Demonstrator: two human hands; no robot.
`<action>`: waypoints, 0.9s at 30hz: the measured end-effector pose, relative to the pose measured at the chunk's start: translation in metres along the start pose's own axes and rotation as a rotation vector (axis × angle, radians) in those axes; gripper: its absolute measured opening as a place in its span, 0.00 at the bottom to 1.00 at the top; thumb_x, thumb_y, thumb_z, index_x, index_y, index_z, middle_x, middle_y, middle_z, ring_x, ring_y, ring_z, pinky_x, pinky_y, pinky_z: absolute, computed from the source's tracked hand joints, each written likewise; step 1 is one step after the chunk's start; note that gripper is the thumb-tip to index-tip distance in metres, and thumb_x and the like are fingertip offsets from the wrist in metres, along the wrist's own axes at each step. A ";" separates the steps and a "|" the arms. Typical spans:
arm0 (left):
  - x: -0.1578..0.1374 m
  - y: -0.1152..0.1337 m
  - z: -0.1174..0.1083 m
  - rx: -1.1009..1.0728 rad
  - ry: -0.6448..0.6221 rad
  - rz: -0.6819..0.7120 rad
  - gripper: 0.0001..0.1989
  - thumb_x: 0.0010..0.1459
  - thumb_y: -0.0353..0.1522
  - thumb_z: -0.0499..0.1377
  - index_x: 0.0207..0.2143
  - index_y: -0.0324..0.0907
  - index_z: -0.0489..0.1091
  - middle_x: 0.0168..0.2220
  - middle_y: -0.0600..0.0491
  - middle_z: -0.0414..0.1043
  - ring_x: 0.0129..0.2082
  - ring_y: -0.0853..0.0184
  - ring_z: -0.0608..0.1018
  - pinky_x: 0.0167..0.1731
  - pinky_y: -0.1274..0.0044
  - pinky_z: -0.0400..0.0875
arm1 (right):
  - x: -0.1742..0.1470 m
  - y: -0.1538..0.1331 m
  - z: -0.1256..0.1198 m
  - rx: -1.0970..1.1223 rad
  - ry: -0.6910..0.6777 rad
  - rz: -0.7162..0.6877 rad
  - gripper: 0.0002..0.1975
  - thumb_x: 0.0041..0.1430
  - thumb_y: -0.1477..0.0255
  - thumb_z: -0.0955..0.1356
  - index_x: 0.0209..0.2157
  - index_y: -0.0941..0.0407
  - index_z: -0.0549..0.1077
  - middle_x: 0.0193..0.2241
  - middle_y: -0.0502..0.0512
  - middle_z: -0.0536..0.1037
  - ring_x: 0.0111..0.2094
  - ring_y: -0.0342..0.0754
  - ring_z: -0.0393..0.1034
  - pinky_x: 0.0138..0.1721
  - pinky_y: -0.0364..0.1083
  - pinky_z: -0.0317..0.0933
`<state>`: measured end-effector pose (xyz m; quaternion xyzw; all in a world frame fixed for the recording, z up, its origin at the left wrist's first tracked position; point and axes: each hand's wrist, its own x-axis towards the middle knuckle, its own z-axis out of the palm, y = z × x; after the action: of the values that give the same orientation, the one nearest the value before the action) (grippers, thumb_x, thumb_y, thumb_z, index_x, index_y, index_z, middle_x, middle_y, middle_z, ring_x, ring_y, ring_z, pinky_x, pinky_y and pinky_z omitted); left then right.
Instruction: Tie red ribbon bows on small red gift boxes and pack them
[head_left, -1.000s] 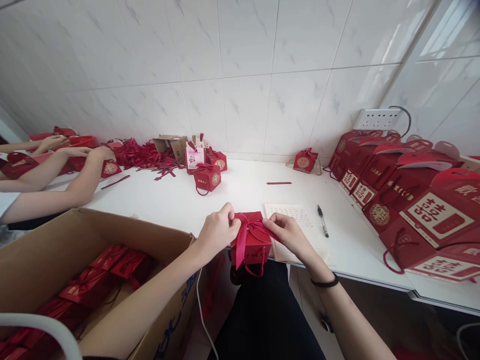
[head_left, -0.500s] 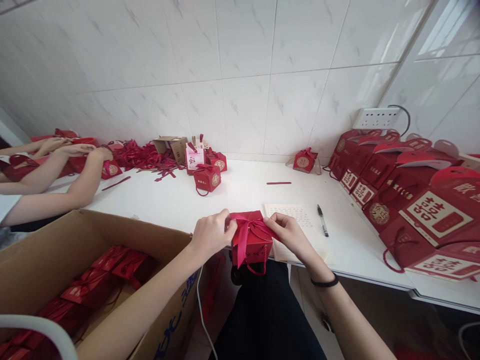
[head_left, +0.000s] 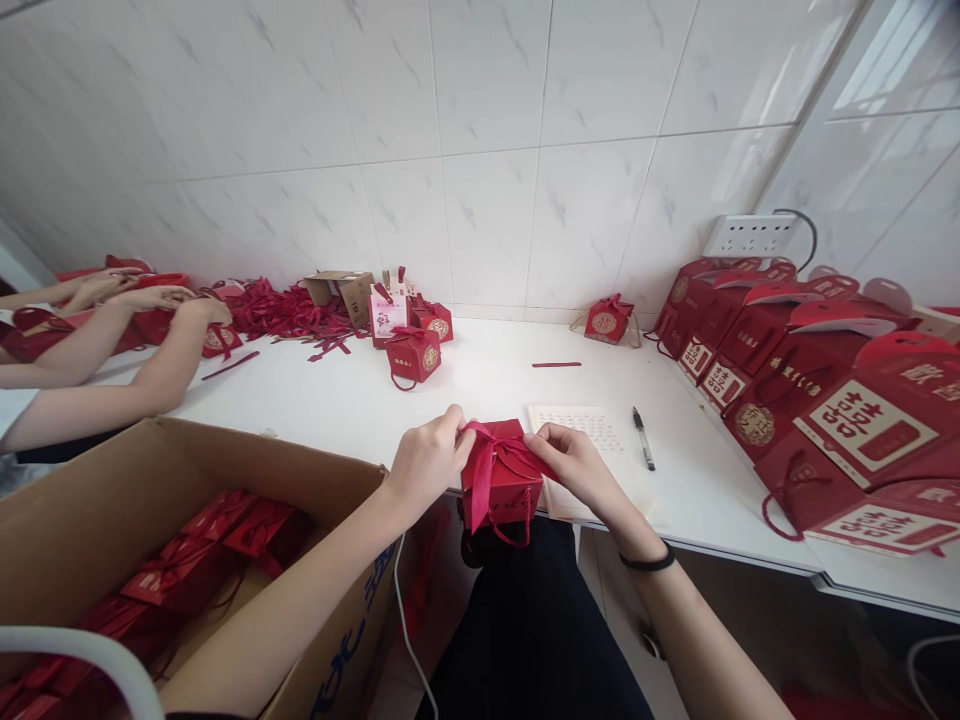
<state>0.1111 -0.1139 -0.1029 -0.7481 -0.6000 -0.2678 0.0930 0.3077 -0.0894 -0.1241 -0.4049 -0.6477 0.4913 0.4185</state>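
A small red gift box (head_left: pixel 517 490) with a twisted cord handle sits at the table's front edge, above my lap. Across its top runs a shiny red ribbon (head_left: pixel 484 485) tied in a bow, one tail hanging down the front. My left hand (head_left: pixel 431 458) pinches the ribbon at the box's left, fingertips closed and slightly raised. On the other side my right hand (head_left: pixel 574 460) is closed on the ribbon's right part, close against the box. A notebook (head_left: pixel 577 430) with handwriting lies partly under my right hand.
An open cardboard carton (head_left: pixel 300 450) holding several red boxes stands at left. Beyond it are another person's arms (head_left: pixel 142 380) and a ribbon heap (head_left: pixel 277 308). Large red boxes (head_left: pixel 817 400) line the right side. A pen (head_left: pixel 643 438) lies beside the notebook. Small boxes (head_left: pixel 414 355) stand near the wall.
My left hand has risen slightly, drawing the ribbon up and left from the box. My right hand stays almost in place on the ribbon.
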 end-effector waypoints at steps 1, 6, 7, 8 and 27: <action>0.000 0.000 0.000 0.012 -0.017 -0.011 0.09 0.57 0.32 0.49 0.24 0.43 0.58 0.19 0.58 0.63 0.18 0.71 0.68 0.20 0.79 0.54 | 0.000 0.000 0.000 -0.002 0.005 0.000 0.22 0.51 0.53 0.66 0.20 0.57 0.60 0.19 0.47 0.60 0.22 0.40 0.52 0.24 0.41 0.46; -0.004 0.004 -0.004 -0.076 -0.029 -0.059 0.08 0.56 0.34 0.52 0.24 0.43 0.58 0.21 0.59 0.64 0.18 0.72 0.68 0.21 0.79 0.57 | 0.000 0.002 -0.001 -0.003 0.010 0.024 0.23 0.50 0.51 0.66 0.21 0.58 0.61 0.19 0.47 0.61 0.22 0.40 0.53 0.25 0.41 0.47; -0.005 0.005 -0.004 -0.097 -0.007 -0.044 0.07 0.55 0.34 0.52 0.25 0.43 0.58 0.23 0.58 0.66 0.18 0.72 0.68 0.21 0.79 0.58 | 0.000 0.002 -0.001 -0.001 0.008 0.023 0.24 0.50 0.51 0.66 0.20 0.58 0.61 0.19 0.47 0.61 0.22 0.40 0.53 0.25 0.41 0.47; -0.005 0.005 -0.004 -0.112 0.019 -0.026 0.06 0.55 0.34 0.52 0.27 0.43 0.59 0.26 0.57 0.67 0.19 0.73 0.69 0.21 0.79 0.59 | 0.000 0.002 -0.001 0.001 0.007 0.022 0.24 0.50 0.51 0.66 0.20 0.58 0.61 0.19 0.47 0.61 0.22 0.40 0.53 0.25 0.41 0.47; -0.002 0.001 0.003 -0.252 0.141 0.040 0.07 0.50 0.25 0.52 0.24 0.43 0.55 0.22 0.60 0.60 0.19 0.75 0.65 0.21 0.82 0.58 | -0.001 0.005 -0.001 -0.006 0.003 -0.003 0.23 0.51 0.52 0.66 0.21 0.58 0.61 0.20 0.47 0.61 0.23 0.40 0.52 0.25 0.41 0.46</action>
<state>0.1128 -0.1149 -0.1060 -0.7451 -0.5385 -0.3909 0.0458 0.3099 -0.0890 -0.1287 -0.4060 -0.6492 0.4882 0.4187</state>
